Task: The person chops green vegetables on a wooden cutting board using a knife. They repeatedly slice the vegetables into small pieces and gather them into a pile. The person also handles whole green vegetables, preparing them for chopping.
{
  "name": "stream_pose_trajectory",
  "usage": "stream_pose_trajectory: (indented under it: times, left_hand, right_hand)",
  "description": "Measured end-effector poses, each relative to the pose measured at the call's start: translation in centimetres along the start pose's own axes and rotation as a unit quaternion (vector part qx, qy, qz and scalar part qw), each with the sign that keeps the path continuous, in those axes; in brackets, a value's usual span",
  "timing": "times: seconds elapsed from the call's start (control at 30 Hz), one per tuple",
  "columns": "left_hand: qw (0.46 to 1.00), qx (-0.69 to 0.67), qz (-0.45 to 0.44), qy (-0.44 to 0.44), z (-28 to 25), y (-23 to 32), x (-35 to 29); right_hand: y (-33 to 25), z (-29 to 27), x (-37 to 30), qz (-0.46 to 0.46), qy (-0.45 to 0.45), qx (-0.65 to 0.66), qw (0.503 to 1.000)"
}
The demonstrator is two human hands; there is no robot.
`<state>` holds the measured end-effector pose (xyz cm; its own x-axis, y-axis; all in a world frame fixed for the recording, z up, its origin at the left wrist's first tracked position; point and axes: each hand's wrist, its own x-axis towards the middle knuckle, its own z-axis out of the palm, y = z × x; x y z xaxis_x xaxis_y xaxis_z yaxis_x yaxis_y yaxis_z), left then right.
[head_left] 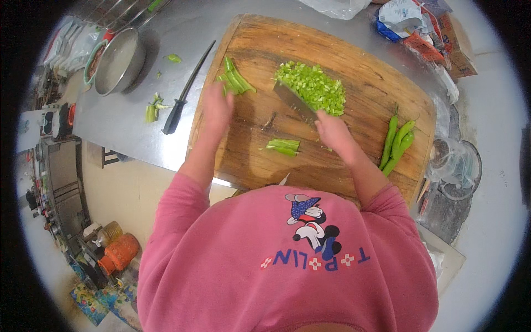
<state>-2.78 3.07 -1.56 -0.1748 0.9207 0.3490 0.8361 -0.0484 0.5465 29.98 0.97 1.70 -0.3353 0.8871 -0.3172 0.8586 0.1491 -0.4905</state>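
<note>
My right hand (pixel 333 133) grips a broad-bladed kitchen knife (pixel 296 102), its blade slanting up to the left beside a heap of diced green pepper (pixel 312 86). At the left side of the wooden cutting board (pixel 354 52), my left hand (pixel 217 106) is next to several long green pepper strips (pixel 237 76). Its fingers are blurred, and I cannot make out whether they touch the strips. A small bundle of cut pepper pieces (pixel 282 146) lies on the near part of the board. Whole long green peppers (pixel 397 141) rest at the right edge.
A sharpening steel (pixel 191 86) with a black handle lies left of the board on the metal table (pixel 171 25). Pepper scraps (pixel 155 109) and a metal bowl (pixel 120 61) are farther left. Plastic packages (pixel 406 25) sit at the back right; a clear plastic container (pixel 451 157) stands right of the board.
</note>
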Motion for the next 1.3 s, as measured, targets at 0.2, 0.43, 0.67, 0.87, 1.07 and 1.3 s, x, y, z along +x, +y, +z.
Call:
stream_pose_trajectory:
  times: [0.2, 0.43, 0.67, 0.87, 1.07, 1.3]
  left_hand:
    - [0.891, -0.01, 0.343, -0.297, -0.1, 7.7, -9.3]
    - [0.882, 0.075, 0.377, -0.272, 3.3, 8.5, -6.5]
    - [0.9, 0.059, 0.38, -0.207, 6.6, 6.6, -3.4]
    - [0.904, 0.058, 0.366, -0.215, 7.0, 6.7, -3.7]
    - [0.895, 0.062, 0.324, -0.3, 6.8, 7.1, -3.2]
    - [0.908, 0.016, 0.374, -0.186, 7.1, 6.6, -4.0]
  right_hand:
    - [1.4, 0.2, -0.3, -0.004, 0.054, -0.021, 0.998]
    - [0.6, 0.9, -1.7, 0.018, 0.031, -0.029, 0.999]
    - [0.1, 0.5, -1.4, 0.047, -0.006, -0.045, 0.998]
    - [-1.2, -0.4, -2.8, 0.005, 0.052, -0.075, 0.996]
    - [-1.9, -0.1, -2.6, -0.027, 0.022, -0.151, 0.988]
    - [-1.9, 1.4, -0.6, -0.014, 0.027, -0.145, 0.989]
